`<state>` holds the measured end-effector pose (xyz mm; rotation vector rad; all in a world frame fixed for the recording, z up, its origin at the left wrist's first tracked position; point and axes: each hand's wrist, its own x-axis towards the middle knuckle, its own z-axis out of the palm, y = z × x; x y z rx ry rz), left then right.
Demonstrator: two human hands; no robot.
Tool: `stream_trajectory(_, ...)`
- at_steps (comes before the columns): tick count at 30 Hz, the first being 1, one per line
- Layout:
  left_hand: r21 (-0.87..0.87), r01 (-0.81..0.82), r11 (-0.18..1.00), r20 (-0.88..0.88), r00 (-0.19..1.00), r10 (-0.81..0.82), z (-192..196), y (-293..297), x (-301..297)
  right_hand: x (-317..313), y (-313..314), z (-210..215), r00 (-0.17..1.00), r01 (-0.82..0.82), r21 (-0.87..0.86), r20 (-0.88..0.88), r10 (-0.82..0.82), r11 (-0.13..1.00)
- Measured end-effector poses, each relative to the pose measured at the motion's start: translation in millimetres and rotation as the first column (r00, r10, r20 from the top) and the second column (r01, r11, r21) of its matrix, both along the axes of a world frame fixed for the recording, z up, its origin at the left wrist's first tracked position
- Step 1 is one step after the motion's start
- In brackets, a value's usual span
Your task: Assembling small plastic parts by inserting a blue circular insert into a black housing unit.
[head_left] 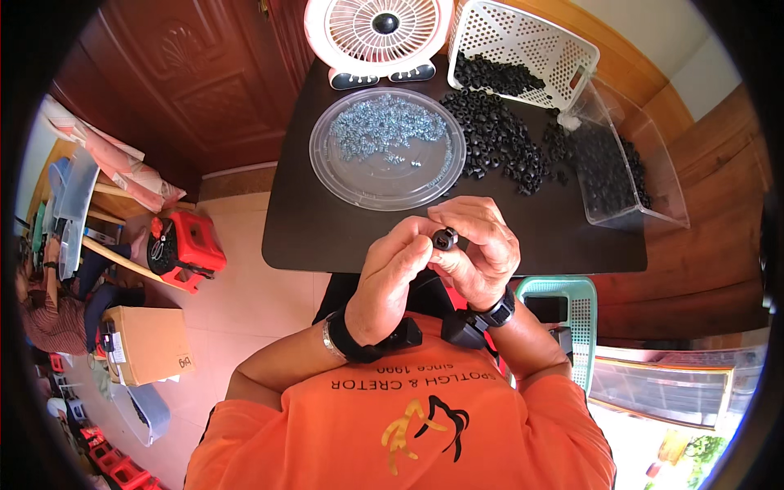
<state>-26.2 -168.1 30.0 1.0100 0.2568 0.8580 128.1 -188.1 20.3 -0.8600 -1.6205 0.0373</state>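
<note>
Close in front of my chest, at the near edge of the dark table [310,237], both hands meet around a small black plastic part [445,238] with a round end facing up. My right hand [482,249] pinches it between curled fingers and thumb. From the other side my left hand [396,265] closes on it, thumb and fingertips against it; its lower part is hidden by the fingers. Beyond my hands lies a clear round plastic lid [359,180] carrying many small bluish metal springs [384,126]. A heap of small black plastic parts [498,139] lies to its right.
A white perforated basket [563,49] lies tipped at the back right with black parts. Beside it a clear bin [645,180] holds more. A pink-white fan [384,28] stands behind. A green basket [584,318] sits lower right. At left, another person [57,318] sits near a cardboard box [151,343].
</note>
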Motion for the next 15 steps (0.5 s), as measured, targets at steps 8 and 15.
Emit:
stream_trajectory(8, 0.030, -0.014, 0.999, 0.015, 1.000, 0.014, -1.2, -0.3, -2.8, -2.0, 0.3, -4.8, 0.997, -0.071, 0.040, -0.040, 0.073, 0.997)
stream_trajectory(15, 0.172, -0.088, 0.981, -0.038, 0.995, 0.096, -4.4, 3.5, -3.0, -5.8, -0.5, 2.9, 0.999, -0.046, 0.030, 0.030, 0.045, 0.998)
